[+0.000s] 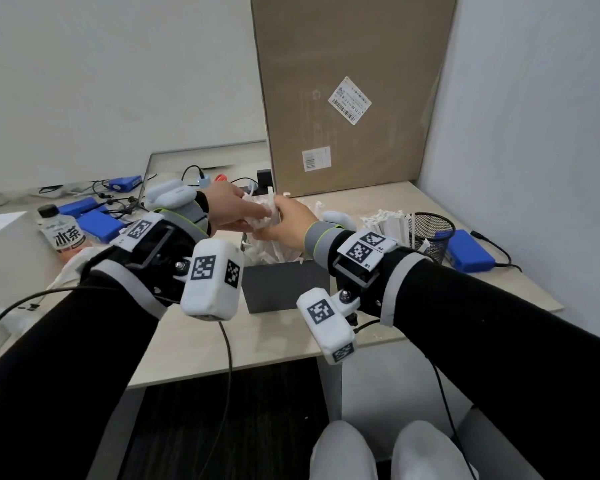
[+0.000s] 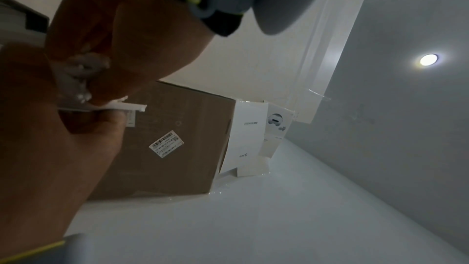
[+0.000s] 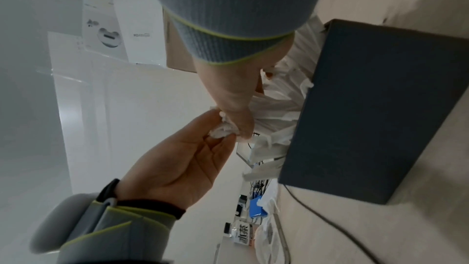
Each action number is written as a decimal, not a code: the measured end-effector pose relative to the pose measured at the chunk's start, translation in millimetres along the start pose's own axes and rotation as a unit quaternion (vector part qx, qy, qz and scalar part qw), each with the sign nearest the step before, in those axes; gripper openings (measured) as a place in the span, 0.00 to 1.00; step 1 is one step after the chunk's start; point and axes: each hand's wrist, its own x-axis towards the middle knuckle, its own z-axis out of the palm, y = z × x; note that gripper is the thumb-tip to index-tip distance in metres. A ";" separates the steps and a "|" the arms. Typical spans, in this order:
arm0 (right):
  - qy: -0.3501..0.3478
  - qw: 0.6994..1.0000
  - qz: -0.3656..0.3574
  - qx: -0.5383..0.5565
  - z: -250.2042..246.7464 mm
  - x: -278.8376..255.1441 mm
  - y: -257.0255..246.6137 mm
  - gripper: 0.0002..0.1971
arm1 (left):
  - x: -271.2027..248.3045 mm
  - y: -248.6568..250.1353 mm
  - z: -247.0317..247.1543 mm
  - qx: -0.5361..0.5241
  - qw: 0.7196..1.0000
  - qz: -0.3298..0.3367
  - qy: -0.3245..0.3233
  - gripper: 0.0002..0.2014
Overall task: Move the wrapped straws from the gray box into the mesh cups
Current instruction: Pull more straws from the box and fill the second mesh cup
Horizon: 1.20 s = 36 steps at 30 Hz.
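Above the gray box (image 1: 284, 287), which is packed with white wrapped straws (image 1: 271, 251), my two hands meet. My left hand (image 1: 253, 213) and right hand (image 1: 282, 216) both pinch one small bunch of wrapped straws (image 1: 268, 209) between them. In the right wrist view the bunch (image 3: 223, 127) is crumpled where my left hand's fingers (image 3: 215, 146) and my right hand (image 3: 236, 111) grip it, beside the gray box (image 3: 375, 107). In the left wrist view a straw end (image 2: 127, 106) pokes out of the grip. A black mesh cup (image 1: 430, 237) holding a few straws stands at the right.
A tall cardboard box (image 1: 347, 91) stands behind the gray box. More wrapped straws (image 1: 385, 220) are heaped left of the cup, and a blue pack (image 1: 468, 251) lies to its right. A bottle (image 1: 63, 233), blue packs (image 1: 97, 225) and cables crowd the left side.
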 end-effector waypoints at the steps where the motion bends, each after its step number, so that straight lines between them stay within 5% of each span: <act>1: 0.002 1.000 -0.003 -0.007 -0.3 0.8 1.6 0.20 | -0.7 -1.7 -1.4 0.000 1.000 0.003 -0.019 0.09; 6: 0.045 0.999 -0.003 0.000 -2.8 2.2 10.7 0.14 | -5.0 -10.1 -5.0 0.022 0.997 0.020 -0.068 0.17; 8: 0.071 0.997 -0.009 0.001 -2.4 2.3 11.0 0.15 | -5.6 -14.3 -5.0 0.047 0.997 0.025 -0.050 0.23; 12: 0.104 0.994 -0.034 0.009 -7.8 0.5 5.5 0.15 | -6.1 -17.0 1.2 0.127 0.990 0.052 -0.020 0.16; 16: 0.121 0.992 -0.040 0.012 -15.3 -0.3 1.1 0.14 | -5.4 -12.4 6.1 0.176 0.981 0.084 0.006 0.26; 24: 0.123 0.989 -0.074 0.027 -23.4 -0.9 -5.3 0.13 | -12.5 8.9 33.0 0.098 0.974 0.204 -0.024 0.13; 36: 0.054 0.994 -0.065 0.071 -30.4 -11.1 -2.0 0.26 | 11.2 -3.1 45.7 0.047 0.977 0.194 0.079 0.11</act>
